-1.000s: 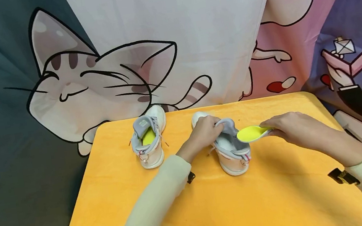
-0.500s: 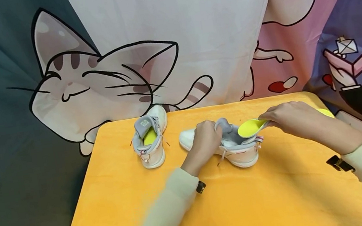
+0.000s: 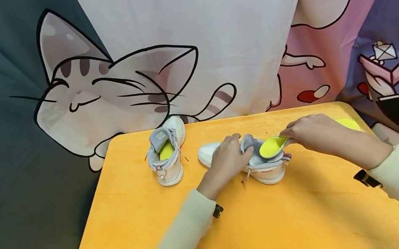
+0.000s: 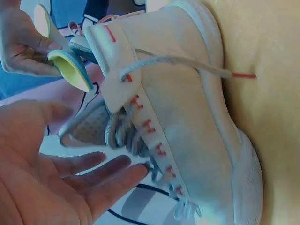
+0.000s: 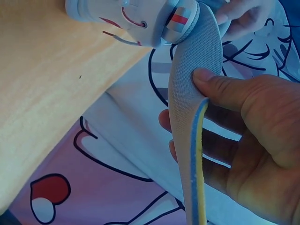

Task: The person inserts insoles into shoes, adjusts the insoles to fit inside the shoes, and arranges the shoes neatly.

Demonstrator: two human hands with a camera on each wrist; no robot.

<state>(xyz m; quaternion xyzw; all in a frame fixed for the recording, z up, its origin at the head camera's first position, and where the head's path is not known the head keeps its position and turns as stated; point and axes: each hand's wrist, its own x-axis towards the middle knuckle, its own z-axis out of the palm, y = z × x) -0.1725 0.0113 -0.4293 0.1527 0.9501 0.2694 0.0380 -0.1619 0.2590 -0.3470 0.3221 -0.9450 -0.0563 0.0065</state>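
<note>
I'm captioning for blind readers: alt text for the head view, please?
A right hand holds a yellow insole at the opening of a pale shoe, the left hand close by. A second shoe stands farther left on the yellow table.

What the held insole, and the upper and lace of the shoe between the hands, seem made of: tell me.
Insole: probably fabric over foam; its matt grey face shows a fine weave, its edge blue and yellow layers.
Upper: leather or synthetic, unclear which; smooth, with a dull finish.
Lace: likely woven textile; matt, bending in a soft curve.
</note>
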